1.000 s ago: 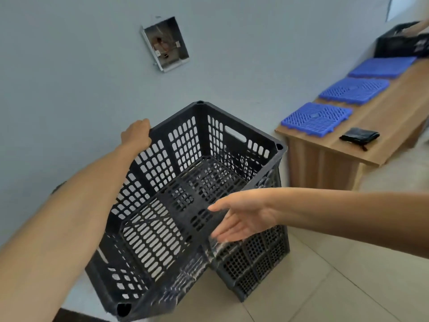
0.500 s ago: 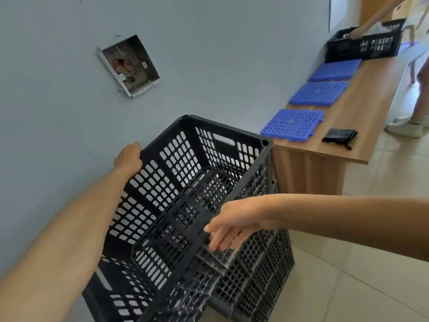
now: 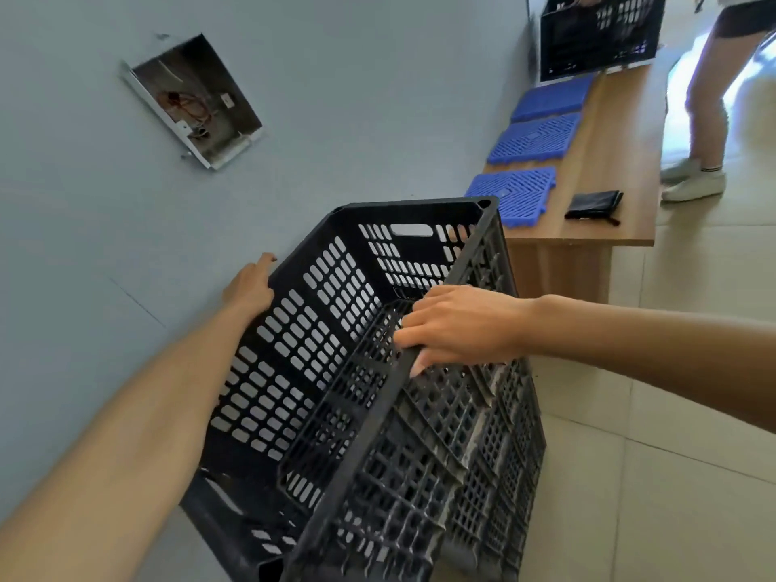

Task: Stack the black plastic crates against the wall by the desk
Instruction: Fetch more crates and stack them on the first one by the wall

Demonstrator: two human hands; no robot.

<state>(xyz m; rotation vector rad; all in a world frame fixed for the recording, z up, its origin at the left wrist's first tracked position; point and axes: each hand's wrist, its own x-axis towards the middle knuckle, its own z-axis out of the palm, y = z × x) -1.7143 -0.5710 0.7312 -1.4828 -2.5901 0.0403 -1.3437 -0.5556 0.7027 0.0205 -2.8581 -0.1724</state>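
A black perforated plastic crate (image 3: 319,363) fills the lower middle of the head view, tilted, close to the pale blue wall (image 3: 336,98). It rests on another black crate (image 3: 508,468) beneath it, whose side shows at the lower right. My left hand (image 3: 250,287) grips the top crate's wall-side rim. My right hand (image 3: 457,325) is closed over its near rim. The wooden desk (image 3: 609,161) stands just beyond the crates along the same wall.
Three blue grid tiles (image 3: 514,191) and a black wallet (image 3: 594,205) lie on the desk. Another person (image 3: 709,90) holds a further black crate (image 3: 600,35) at the desk's far end. An open wall box (image 3: 193,102) shows wires. Tiled floor (image 3: 672,476) at right.
My right hand went from open and hovering to gripping the crate's near rim. The crate swung closer to the wall and desk. The other person lifted the far crate off the desk.
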